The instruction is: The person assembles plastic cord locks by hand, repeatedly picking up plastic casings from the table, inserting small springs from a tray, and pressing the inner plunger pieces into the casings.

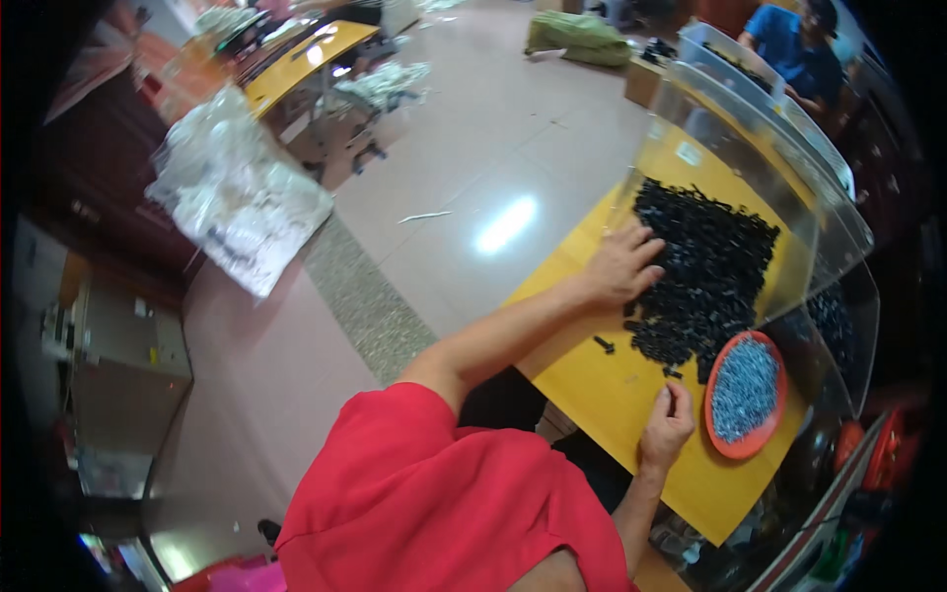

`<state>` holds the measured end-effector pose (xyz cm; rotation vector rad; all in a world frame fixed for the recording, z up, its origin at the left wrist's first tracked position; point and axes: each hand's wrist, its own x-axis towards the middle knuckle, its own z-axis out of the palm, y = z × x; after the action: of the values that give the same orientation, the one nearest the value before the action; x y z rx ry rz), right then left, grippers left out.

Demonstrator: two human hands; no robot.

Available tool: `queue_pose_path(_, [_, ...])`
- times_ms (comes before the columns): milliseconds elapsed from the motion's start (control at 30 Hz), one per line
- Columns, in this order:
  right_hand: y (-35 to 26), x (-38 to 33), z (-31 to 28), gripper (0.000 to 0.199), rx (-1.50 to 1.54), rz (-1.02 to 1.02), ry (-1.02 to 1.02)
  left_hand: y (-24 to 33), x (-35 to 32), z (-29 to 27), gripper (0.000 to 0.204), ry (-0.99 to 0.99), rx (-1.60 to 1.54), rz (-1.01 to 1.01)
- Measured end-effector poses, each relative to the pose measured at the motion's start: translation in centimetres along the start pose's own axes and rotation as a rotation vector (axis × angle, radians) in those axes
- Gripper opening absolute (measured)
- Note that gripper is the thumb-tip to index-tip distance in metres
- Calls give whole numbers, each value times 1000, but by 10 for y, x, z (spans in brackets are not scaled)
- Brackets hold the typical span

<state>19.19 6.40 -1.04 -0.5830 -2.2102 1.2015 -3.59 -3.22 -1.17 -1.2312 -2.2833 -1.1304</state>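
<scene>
A wide pile of small black plastic parts [705,266] covers much of the yellow table [705,503]. My left hand [623,261] reaches across to the pile's left edge, fingers spread and touching it. Nearer to me, my right hand [669,426] is closed in a pinch at the pile's front edge, with a small black part [673,373] at its fingertips. Between the two hands a single dark part [605,344] lies apart on the tabletop. Just right of my right hand, an orange-red oval dish [747,449] holds many small silvery-blue metal pieces, perhaps screws.
A clear plastic bin [829,212] stands along the table's far right side. Behind it, a person in blue [789,44] sits by another plastic tub [725,54]. White plastic sacks [237,187] stand on the floor at left, near a second yellow table [311,64].
</scene>
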Motion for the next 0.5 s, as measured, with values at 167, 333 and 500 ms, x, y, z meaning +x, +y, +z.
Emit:
queue_pose_path(167, [0,-1,1,11,6,16,-33,7,-6,-1,39,24,-13,37])
queue_pose_path(333, [2,-1,0,13,12,12,-21,17,-13,-4,37,56,-16,67])
queue_pose_path(500, [-1,-2,0,14,5,-1,-22,22,-21,-2,37,74,-75,53])
